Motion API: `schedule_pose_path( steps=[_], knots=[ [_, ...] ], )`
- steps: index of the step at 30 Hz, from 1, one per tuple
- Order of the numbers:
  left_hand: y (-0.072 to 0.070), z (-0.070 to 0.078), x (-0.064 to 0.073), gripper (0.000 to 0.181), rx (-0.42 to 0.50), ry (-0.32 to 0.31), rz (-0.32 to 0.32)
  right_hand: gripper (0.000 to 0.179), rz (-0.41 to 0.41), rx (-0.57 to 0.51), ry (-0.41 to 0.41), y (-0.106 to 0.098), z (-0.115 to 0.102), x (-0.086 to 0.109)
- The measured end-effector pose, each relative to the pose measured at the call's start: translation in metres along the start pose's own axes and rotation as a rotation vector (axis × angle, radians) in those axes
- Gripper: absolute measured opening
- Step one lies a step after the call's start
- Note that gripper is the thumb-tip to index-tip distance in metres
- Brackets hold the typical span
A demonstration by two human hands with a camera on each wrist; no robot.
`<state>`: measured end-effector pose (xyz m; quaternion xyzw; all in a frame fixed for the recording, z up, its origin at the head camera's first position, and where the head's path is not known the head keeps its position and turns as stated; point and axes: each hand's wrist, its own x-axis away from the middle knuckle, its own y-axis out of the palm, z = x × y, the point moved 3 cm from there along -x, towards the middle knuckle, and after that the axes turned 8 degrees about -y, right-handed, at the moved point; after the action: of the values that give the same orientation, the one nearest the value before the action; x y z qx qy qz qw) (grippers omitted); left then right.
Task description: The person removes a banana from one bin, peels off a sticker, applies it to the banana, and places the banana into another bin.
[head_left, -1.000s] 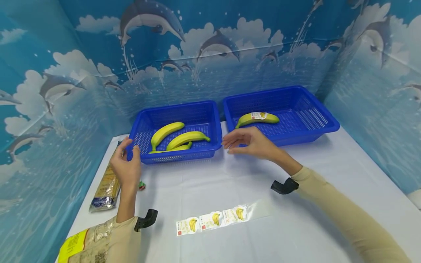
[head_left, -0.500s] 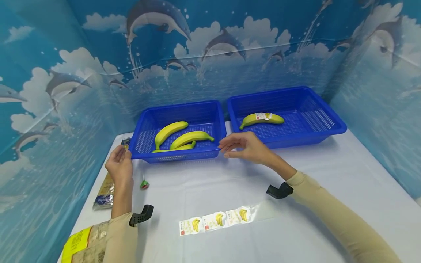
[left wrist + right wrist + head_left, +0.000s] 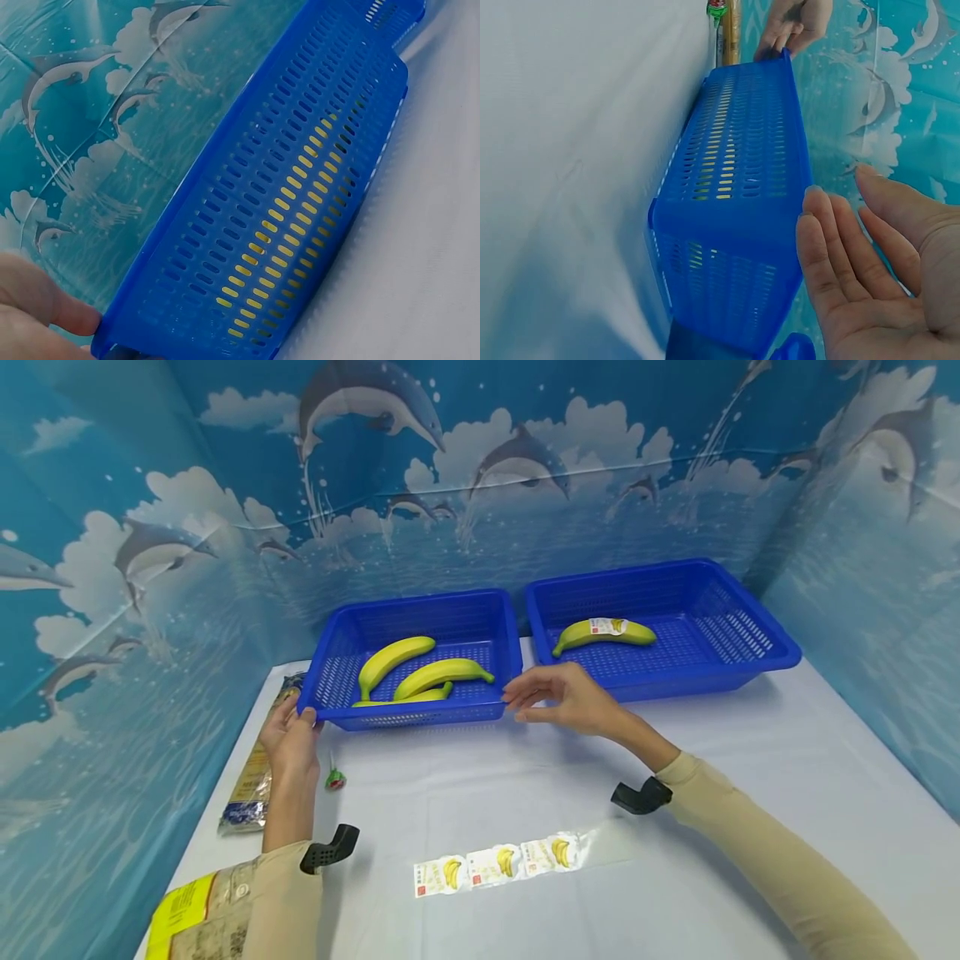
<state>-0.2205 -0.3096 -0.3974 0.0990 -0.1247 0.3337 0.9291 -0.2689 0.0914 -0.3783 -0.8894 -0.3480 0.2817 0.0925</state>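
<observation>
Head view shows the left hand [image 3: 291,745] gripping the near-left corner of the left blue basket [image 3: 420,714], its fingers curled over the rim, while the right hand [image 3: 572,697] has straight fingers touching the basket's near-right corner. Right wrist view confirms those fingers [image 3: 826,255] lie flat against the rim. Three bananas [image 3: 420,674] lie inside this basket, which sits on the white table [image 3: 675,793] toward the far side. Just right of it stands a second blue basket [image 3: 750,664] with one labelled banana [image 3: 603,632]. A sticker strip [image 3: 498,864] lies near the person, and a packet [image 3: 251,777] lies at the left edge.
</observation>
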Motion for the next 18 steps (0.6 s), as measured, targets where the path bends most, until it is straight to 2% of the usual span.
schedule_pose_path(
  steps=[6,14,18],
  knots=[
    [-0.001,0.001,-0.002,0.054,-0.026,-0.02,0.01,0.036,-0.064,-0.017,-0.005,-0.008,-0.012,-0.009],
    [-0.001,0.003,-0.003,0.054,-0.045,-0.074,0.013,0.045,-0.337,-0.032,-0.018,-0.028,-0.042,-0.045],
    [-0.003,0.004,-0.004,0.056,-0.041,-0.1,-0.007,0.046,-0.399,-0.06,-0.024,-0.035,-0.05,-0.071]
  ],
)
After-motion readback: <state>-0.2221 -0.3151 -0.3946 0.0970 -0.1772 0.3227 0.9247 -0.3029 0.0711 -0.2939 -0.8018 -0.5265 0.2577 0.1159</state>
